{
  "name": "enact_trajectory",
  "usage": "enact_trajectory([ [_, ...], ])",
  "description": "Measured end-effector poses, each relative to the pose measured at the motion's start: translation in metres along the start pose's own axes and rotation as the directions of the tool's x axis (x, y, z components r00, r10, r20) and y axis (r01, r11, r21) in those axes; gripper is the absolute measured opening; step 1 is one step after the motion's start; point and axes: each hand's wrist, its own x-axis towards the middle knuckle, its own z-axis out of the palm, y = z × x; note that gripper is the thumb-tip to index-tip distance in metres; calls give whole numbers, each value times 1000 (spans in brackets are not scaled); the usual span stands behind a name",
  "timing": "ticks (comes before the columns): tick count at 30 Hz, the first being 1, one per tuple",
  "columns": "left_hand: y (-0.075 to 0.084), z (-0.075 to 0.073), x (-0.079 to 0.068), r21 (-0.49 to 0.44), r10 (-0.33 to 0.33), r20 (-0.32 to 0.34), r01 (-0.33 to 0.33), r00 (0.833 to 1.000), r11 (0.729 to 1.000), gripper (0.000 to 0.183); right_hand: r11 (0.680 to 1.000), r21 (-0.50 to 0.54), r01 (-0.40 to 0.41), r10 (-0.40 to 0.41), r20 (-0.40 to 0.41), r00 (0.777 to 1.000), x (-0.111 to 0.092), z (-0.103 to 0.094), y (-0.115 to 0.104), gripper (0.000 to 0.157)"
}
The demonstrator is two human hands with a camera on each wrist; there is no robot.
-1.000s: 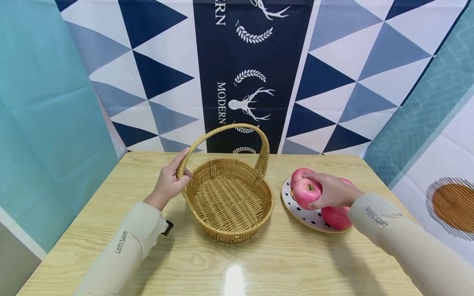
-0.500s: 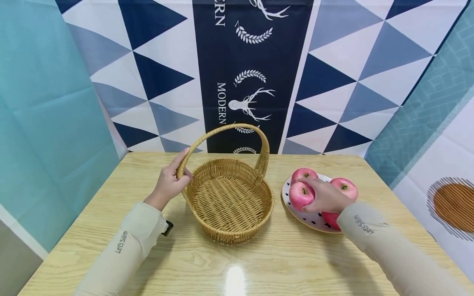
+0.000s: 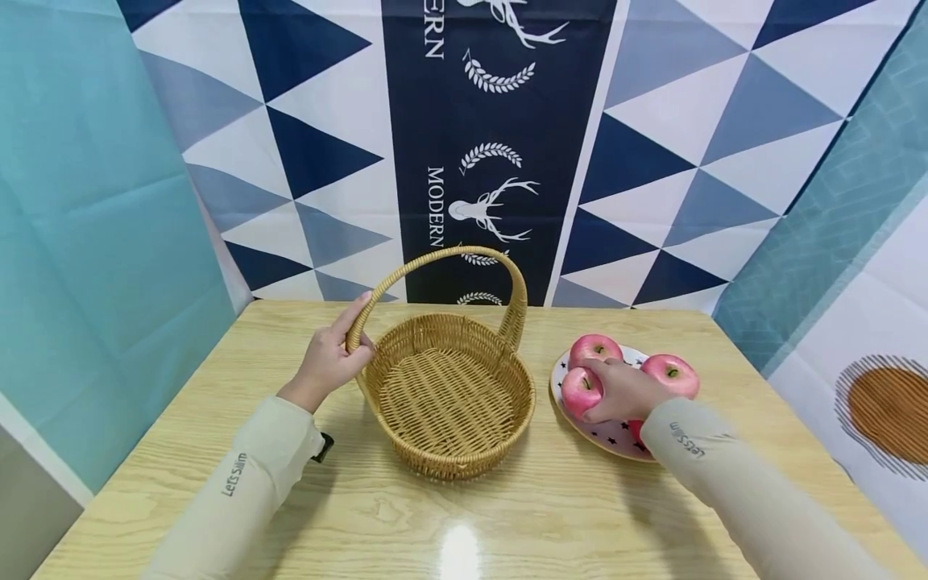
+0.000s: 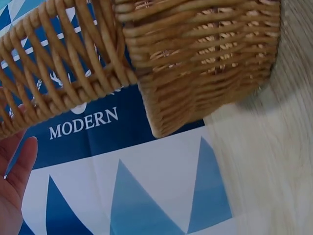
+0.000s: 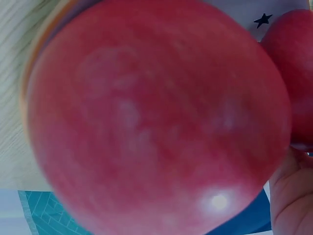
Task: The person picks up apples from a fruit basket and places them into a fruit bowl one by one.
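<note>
A round wicker basket [image 3: 448, 403] with a tall arched handle stands mid-table. My left hand [image 3: 329, 358] grips the left side of that handle; in the left wrist view the thumb [image 4: 24, 164] shows beside the woven handle [image 4: 54, 68]. To the right, a star-patterned plate [image 3: 561, 395] bears several pink-red apples. My right hand [image 3: 627, 392] holds one apple [image 3: 582, 392] over the plate's left part. Another apple [image 3: 596, 348] sits behind it, and one more apple [image 3: 672, 374] lies to the right. An apple [image 3: 636, 435] under my wrist is mostly hidden; a large apple [image 5: 156, 117] fills the right wrist view.
The wooden table [image 3: 377, 532] reaches back to a patterned cloth [image 3: 478, 121] hanging behind the basket. Teal cloth [image 3: 101, 225] hangs on the left. The plate stands a short way right of the basket.
My right hand has moved left with the apple, uncovering the apple at the plate's right. My left hand and the basket have stayed put. The head view has tilted slightly.
</note>
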Motion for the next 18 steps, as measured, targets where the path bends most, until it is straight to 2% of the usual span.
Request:
enact_trajectory([
  [5,0,-3,-1,31,12,31,-13,999,999,66,1000,12,-20,20,58,998,5,3,2,82],
  [12,-2,-1,-4,34,32,9,-32,999,999,67,999,18,28,-29,83,996,4,4,5,73],
  [18,-3,-2,-1,66,60,6,-60,998,996,64,998,55,15,-21,102,995,2,1,7,78],
])
